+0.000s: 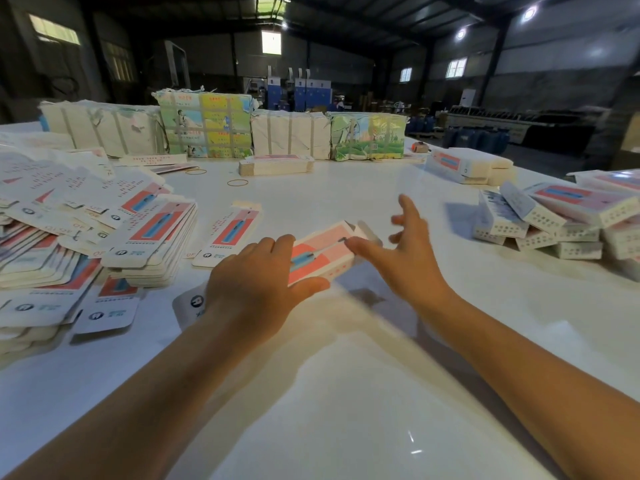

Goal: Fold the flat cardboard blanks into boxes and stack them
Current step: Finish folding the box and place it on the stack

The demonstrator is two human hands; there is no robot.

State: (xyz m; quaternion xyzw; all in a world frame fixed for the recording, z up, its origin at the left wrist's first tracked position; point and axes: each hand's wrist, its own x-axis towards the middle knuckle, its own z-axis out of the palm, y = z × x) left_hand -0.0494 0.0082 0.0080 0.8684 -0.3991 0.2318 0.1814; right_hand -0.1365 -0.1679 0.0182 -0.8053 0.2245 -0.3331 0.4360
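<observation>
Mid-fold on one box [322,252]: I'm holding it with my left hand [256,282], fingers [277,242] lying over its near end and thumb curling along its side, so it's pinned against the white surface [346,393] right under my fingertips. The box looks popped into shape, and its far-end flap [363,230] is sticking up unclosed, just beyond my right index finger. My right hand [398,258] is hovering beside that end, fingers spread and relaxed, index tip touching or nearly touching the top face; blurred, so I cannot tell contact for sure. It's gripping nothing.

Next move, my guess: tuck that far flap shut, which needs the left hand bracing while the right fingers push the flap in, then carry the box off to the finished boxes [554,220] piled well out past my right fingers. Flat blanks [86,230] are heaped off beyond my left fingers, one loose blank [230,233] just ahead of them.

Both forearms are reaching forward, palms down, wrists low over the surface.
</observation>
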